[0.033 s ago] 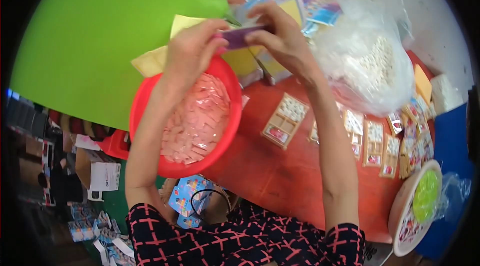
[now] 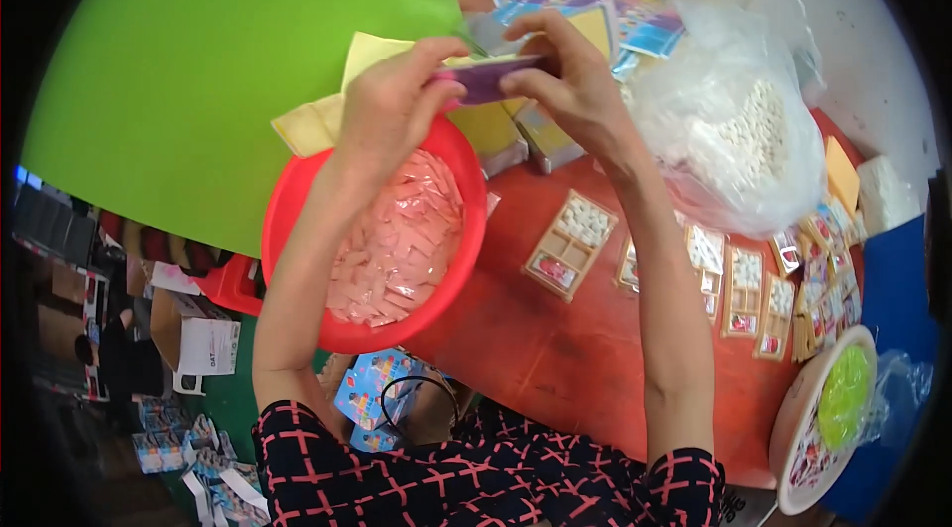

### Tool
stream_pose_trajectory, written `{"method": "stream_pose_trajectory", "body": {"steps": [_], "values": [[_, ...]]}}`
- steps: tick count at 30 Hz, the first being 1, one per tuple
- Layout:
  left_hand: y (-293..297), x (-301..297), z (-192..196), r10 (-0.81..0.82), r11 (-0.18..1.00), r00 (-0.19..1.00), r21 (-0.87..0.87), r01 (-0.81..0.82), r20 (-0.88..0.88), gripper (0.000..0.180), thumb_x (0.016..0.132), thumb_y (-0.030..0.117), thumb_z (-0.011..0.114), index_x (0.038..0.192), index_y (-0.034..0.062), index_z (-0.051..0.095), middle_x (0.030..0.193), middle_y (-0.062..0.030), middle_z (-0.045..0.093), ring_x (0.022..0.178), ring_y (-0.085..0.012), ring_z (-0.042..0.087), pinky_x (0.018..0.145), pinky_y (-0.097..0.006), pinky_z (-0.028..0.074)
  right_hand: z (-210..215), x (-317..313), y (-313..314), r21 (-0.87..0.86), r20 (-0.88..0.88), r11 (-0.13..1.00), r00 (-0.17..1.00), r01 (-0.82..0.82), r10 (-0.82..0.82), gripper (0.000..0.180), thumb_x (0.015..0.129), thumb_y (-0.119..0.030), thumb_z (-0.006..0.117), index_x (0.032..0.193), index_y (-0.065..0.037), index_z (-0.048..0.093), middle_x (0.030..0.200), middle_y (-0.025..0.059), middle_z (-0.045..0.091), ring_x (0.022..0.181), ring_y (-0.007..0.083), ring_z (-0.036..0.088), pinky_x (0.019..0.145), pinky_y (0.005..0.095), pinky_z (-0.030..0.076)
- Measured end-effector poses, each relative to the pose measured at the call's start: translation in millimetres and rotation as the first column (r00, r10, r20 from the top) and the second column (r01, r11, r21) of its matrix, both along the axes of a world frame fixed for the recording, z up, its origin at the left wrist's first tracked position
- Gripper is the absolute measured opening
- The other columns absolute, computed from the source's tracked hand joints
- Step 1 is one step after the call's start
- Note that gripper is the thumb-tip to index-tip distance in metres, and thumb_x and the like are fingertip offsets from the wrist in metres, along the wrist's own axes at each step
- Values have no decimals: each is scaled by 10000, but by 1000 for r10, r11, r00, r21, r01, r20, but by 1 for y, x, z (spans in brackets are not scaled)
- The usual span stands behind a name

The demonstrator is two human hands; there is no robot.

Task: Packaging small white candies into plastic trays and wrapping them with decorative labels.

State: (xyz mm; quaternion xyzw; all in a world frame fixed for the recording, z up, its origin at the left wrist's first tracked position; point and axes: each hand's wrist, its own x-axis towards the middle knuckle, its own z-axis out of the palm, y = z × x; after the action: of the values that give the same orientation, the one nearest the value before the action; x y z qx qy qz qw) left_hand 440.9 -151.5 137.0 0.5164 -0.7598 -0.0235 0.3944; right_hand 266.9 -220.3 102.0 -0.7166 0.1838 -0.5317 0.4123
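Note:
Both my hands hold a flat purple-and-pink piece (image 2: pixel 484 81), raised over the far side of the table. It looks like a thin box or folded card, seen nearly edge-on with a pale upper edge. My left hand (image 2: pixel 397 96) pinches its pink left end between thumb and fingers. On the right end, my right hand (image 2: pixel 570 81) grips with the thumb in front and fingers curled above. Below my left forearm stands a red basin (image 2: pixel 474 220) full of small pink clear-wrapped pieces (image 2: pixel 397 249). Yellow sheets (image 2: pixel 312 125) lie behind my left hand.
Wooden divided trays (image 2: pixel 570 244) with white pieces lie on the red table (image 2: pixel 496 339). A clear bag of white pieces (image 2: pixel 724 130) sits at the far right. A pale tub (image 2: pixel 783 468) stands near right; a green board (image 2: pixel 228 81) rises at left.
The purple piece has tilted slightly in my hands, so more of its pale upper edge shows. The surroundings have shifted a little in view. Both hands keep their hold.

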Motion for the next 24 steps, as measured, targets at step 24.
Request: {"method": "stream_pose_trajectory", "body": {"steps": [24], "values": [[-1,0,7,-50,987,997,147,58,-60,142,830,57,553,916,-16,642,645,-80,601,616,-109,575,566,-251,455,3,-1,11,143,-18,990,1000,20,-18,120,773,25,573,876,-20,615,816,35,610,648,103,572,586,242,465]]}}
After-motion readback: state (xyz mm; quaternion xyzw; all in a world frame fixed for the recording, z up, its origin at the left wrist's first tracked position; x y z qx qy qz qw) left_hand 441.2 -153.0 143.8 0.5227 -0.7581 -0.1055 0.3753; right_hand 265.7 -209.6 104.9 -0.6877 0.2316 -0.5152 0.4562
